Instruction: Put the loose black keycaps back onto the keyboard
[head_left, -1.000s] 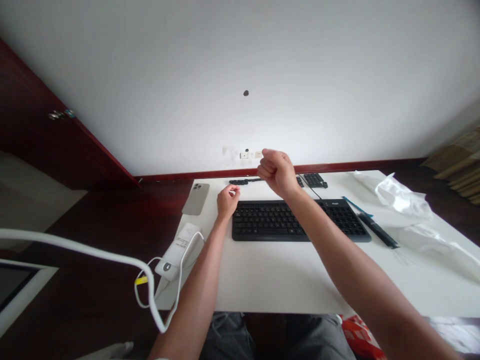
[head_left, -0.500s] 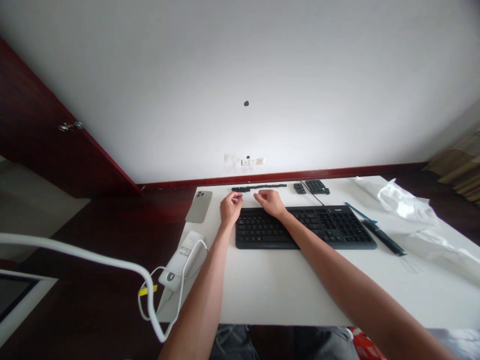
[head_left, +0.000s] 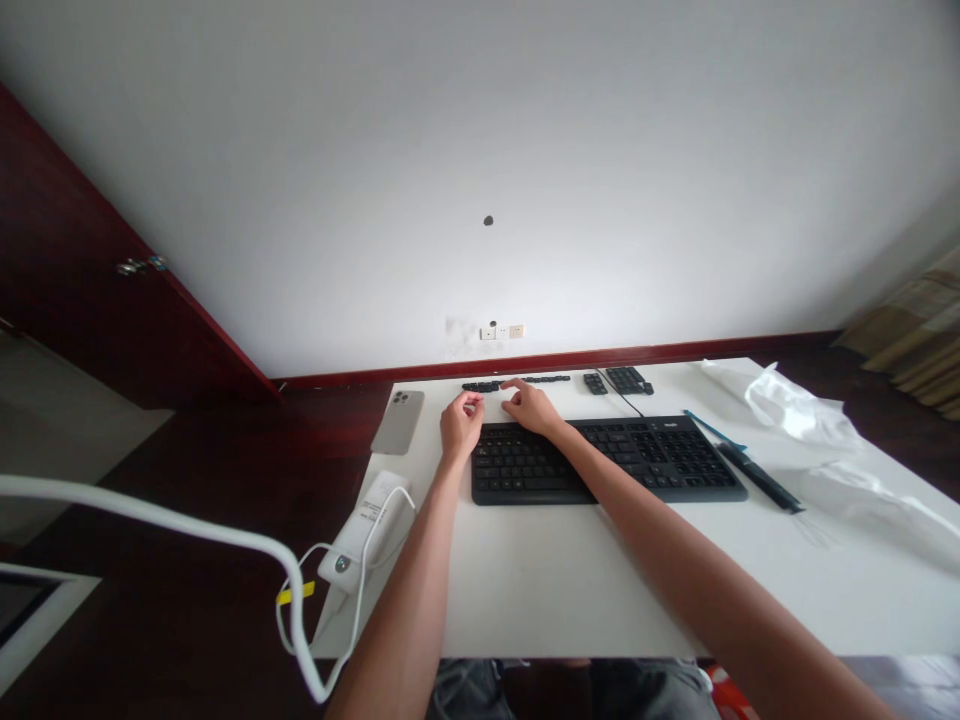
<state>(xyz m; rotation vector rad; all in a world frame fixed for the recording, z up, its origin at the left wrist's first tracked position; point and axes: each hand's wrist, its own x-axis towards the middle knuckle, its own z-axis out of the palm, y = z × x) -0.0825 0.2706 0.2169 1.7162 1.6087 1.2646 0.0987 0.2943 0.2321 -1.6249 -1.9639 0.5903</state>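
A black keyboard [head_left: 517, 470] lies on the white table, with loose black keycaps [head_left: 480, 387] in a line behind it. My left hand [head_left: 460, 428] is beside the keyboard's back left corner, its thumb and fingertips pinched together. Whatever may be between them is too small to make out. Over the keyboard's back edge, my right hand [head_left: 534, 410] reaches its index finger to the row of keycaps, with the thumb held apart below. I see nothing in that hand.
A grey phone [head_left: 397, 425] and a white power strip [head_left: 360, 535] with a looping cable lie at left. More keycaps [head_left: 626, 380] sit in groups behind the keyboard. A black-bristled brush [head_left: 761, 478] and crumpled clear plastic [head_left: 795, 405] lie at right.
My right hand has gone from curled fingers to a stretched index finger over the keycap row. My left hand stays pinched in nearly the same place. The view has shifted slightly.
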